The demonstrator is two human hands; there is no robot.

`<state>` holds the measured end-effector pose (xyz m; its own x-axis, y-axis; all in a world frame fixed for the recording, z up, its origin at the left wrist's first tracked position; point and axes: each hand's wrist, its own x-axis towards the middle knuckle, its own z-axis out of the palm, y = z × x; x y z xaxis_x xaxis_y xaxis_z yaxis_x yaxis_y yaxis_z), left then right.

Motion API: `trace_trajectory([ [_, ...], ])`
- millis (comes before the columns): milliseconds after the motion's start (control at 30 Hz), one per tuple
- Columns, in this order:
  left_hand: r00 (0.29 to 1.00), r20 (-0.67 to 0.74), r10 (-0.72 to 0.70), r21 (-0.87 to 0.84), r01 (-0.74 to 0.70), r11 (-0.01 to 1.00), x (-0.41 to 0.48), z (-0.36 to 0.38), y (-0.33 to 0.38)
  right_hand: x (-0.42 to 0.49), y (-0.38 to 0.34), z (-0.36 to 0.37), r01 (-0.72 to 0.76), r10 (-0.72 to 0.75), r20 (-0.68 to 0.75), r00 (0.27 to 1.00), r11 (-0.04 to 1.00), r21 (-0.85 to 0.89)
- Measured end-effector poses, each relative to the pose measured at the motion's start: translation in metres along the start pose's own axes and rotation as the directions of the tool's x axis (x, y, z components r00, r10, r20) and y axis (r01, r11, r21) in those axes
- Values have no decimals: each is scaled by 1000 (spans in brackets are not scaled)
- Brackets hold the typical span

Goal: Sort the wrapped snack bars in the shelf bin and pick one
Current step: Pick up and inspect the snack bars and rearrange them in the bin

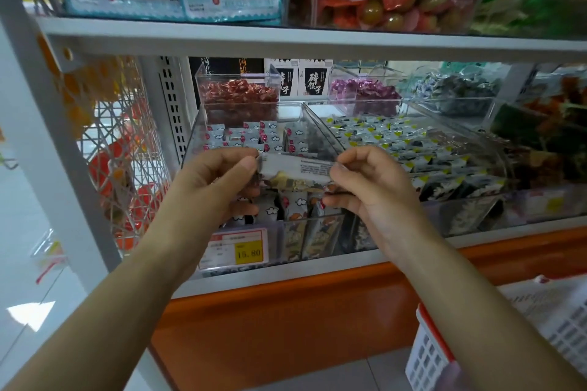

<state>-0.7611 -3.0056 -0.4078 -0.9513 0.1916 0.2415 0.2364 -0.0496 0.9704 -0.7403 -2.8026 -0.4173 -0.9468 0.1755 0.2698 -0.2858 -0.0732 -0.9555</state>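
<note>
Price tag [235, 249] (yellow, 15.80) centre; white basket [427, 355] lower right.

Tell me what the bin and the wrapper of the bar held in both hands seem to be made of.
The bin: clear rigid plastic, probably acrylic, glossy; packets show through its walls. The snack bar wrapper: thin printed film, likely plastic or foil laminate, slightly shiny; it crinkles where the left hand and right hand pinch its ends.
</note>
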Motion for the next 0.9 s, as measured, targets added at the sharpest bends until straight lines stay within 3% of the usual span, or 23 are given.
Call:
trace_trajectory([
  [200, 1000, 16, 4, 118, -6, 993, 0, -1, 2, 0, -1, 2, 26, -25, 11, 1000, 999, -46],
  [567, 994, 76, 73, 302, -92, 949, -4, -1, 9, -2, -3, 4, 183, -227, -100, 969, 926, -331],
  [767, 992, 77, 99, 405, -122, 906, -5, 4, 8, -7, -5, 7, 288, -307, 17, 952, 871, -397],
  [900, 992, 99, 75, 381, -107, 918, -5, 3, 9, -7, -5, 7, 318, -316, 75, 946, 854, -412],
])
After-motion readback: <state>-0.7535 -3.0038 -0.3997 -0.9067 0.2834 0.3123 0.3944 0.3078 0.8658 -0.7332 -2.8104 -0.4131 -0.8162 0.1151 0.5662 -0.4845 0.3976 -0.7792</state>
